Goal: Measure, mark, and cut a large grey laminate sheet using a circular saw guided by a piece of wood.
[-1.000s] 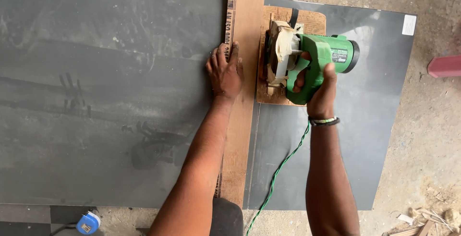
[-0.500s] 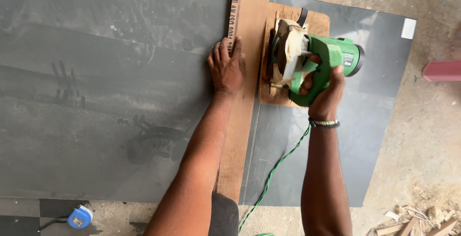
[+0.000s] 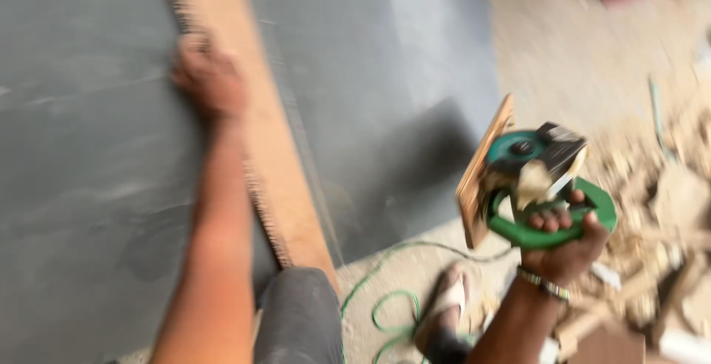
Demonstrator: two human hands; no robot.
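right hand [image 3: 566, 249] grip closed on the green circular saw [image 3: 537, 182], lifted clear off the grey sheet [image 3: 96, 186] over floor rubble, left hand [image 3: 211, 79] flat on the wooden straightedge [image 3: 259, 134]: could easily snag that looped green cord [image 3: 389, 308] or nick a foot.

Pretty blurry shot, but here's what's visible. The person's left hand [image 3: 209, 77] lies flat with the palm down on a long wooden board [image 3: 255, 123], which runs diagonally across a big dark grey sheet [image 3: 81, 164] spread on the floor. The right hand [image 3: 563, 239] has its grip wrapped around the green handle of a green circular saw [image 3: 535, 182], held up in the air, well apart from the sheet, with a wooden plate fixed to its base. A green cord [image 3: 389, 297] snakes over the sandy floor [image 3: 563, 60] below it. Wood scraps [image 3: 659, 208] are piled on the right, and a sandalled foot [image 3: 446, 308] shows near the bottom.
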